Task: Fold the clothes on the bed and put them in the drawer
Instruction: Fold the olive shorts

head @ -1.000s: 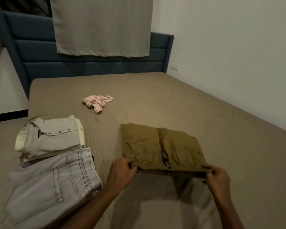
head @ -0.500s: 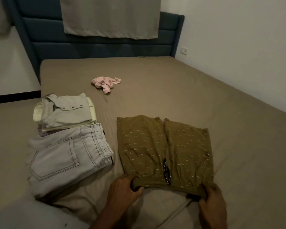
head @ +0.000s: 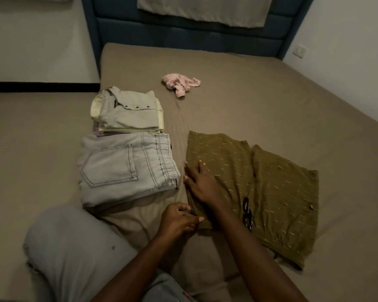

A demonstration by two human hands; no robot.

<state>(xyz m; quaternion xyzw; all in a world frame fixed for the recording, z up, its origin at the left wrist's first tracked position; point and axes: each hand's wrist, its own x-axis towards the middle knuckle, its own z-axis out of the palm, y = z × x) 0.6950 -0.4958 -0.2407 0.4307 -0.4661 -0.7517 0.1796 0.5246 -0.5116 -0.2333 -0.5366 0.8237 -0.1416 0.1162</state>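
Olive patterned shorts (head: 277,188) lie spread flat on the brown bed (head: 260,94), waistband toward me, with a black drawstring at the middle. My left hand (head: 179,219) pinches the waistband's near-left corner. My right hand (head: 202,184) reaches across and rests flat, fingers apart, on the shorts' left leg. To the left of the shorts lie folded pale grey jeans (head: 127,168), and behind them a folded pale shirt (head: 129,110) on a small stack. A crumpled pink garment (head: 180,83) lies farther back, unfolded.
A blue padded headboard (head: 183,38) closes the far end, with a grey cloth hanging over it. A white wall with a socket (head: 300,51) runs along the bed's right side. My knee in grey trousers (head: 74,247) rests on the near-left mattress.
The shorts, held up by both waistband corners before, now lie flat. My right hand left the right corner and moved onto the left leg. The view tilted downward.
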